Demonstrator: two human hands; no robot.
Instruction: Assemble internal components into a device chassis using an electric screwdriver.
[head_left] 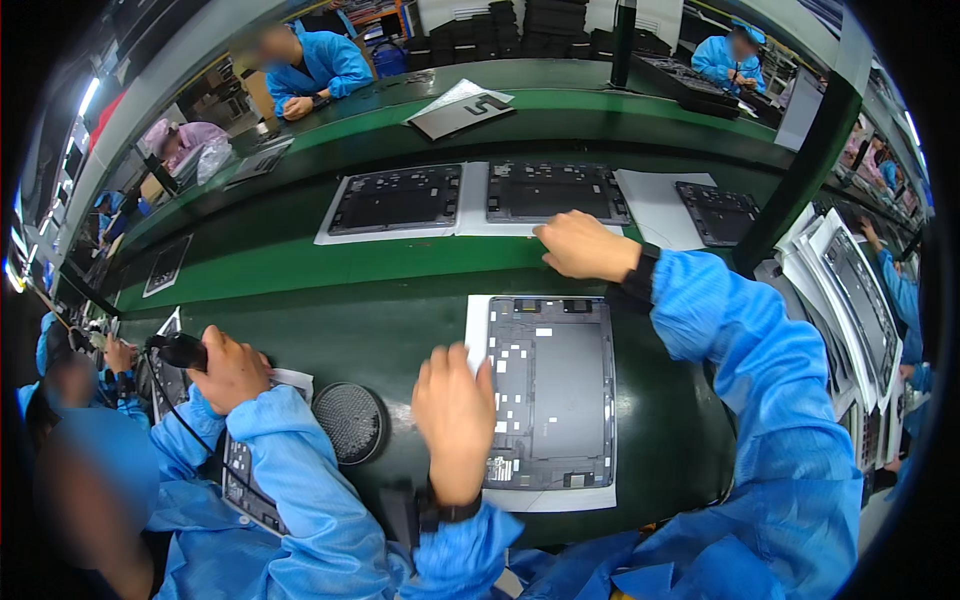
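Observation:
A dark, flat tablet housing (572,390) with small white stickers lies on a white sheet (550,502) on the green bench in front of me. Beside its left edge is my left hand (455,415), fingers stretched upward and thumb apart, with nothing visible in it. My right hand (588,246) reaches across to the far strip, at the near edge of a second dark housing (545,190) on its own white sheet. The right fingers are bent and pressed together, their tips by the sheet's edge. What they hold, if anything, is hidden.
Left of my left hand stands a round black dish (348,422) of tiny parts. Close by, a co-worker's hand (232,370) grips a black corded tool (178,352). Another housing (395,197) lies far left. A green post (810,165) and stacked sheets (835,300) stand right.

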